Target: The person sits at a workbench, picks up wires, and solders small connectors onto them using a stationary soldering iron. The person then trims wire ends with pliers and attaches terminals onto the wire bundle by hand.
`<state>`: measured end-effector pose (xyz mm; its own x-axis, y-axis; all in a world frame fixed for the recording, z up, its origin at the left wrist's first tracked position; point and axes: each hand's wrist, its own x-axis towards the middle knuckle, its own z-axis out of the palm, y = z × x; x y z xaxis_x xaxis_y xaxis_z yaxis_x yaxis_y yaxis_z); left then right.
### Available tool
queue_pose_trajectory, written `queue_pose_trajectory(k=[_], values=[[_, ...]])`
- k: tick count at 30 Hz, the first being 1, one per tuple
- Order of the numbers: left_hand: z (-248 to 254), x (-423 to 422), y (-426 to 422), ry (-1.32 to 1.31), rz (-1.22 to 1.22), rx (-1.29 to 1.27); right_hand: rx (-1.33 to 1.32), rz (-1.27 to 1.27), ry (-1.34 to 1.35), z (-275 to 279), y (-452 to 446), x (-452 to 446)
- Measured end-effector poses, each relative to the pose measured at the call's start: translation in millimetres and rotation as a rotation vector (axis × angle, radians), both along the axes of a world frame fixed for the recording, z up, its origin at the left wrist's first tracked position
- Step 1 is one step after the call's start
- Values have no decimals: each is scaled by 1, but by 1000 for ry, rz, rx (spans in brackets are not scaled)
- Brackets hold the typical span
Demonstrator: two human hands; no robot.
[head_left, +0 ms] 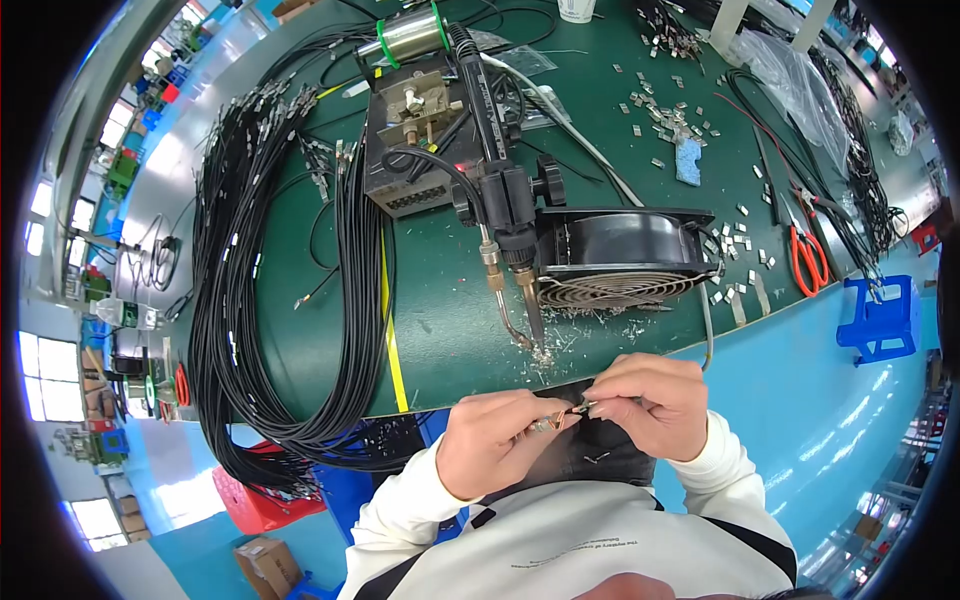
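Note:
My left hand (500,440) is closed in a pinch on a thin cable end with bare copper-coloured wires (552,421). Fingertips of my right hand (655,402) are pressed together on a small metallic piece (585,408) that meets the wire end. Both hands are close together over my lap, just off the table's front edge. Beyond them, the soldering iron (530,300) points down in its stand, its tip over a patch of solder scraps (541,357) on the green table (460,330).
A black fan (625,245) stands right of the iron. Bundles of black cables (235,330) hang over the table's left edge. A metal box (415,150) carries a solder spool (412,38). Red-handled scissors (806,262), small metal connectors (735,240) and a blue sponge (688,161) lie right.

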<state>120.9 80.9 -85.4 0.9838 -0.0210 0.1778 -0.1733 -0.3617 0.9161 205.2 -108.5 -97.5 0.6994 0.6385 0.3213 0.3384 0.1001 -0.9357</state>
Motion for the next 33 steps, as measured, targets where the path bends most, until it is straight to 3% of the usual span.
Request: queue_pose_trajectory(k=[5,9,15,20,33], values=[[-4,3,-2,-63,-28,8,15,20,61,0,3,4],[-4,1,2,32,-3,-7,158,43,444,1,8,-3],[-3,3,0,58,65,-32,175,38,309,-3,14,2],[-8,5,3,-138,121,111,174,6,315,-4,17,1],[-4,13,13,169,95,-171,130,-69,316,-7,30,7]])
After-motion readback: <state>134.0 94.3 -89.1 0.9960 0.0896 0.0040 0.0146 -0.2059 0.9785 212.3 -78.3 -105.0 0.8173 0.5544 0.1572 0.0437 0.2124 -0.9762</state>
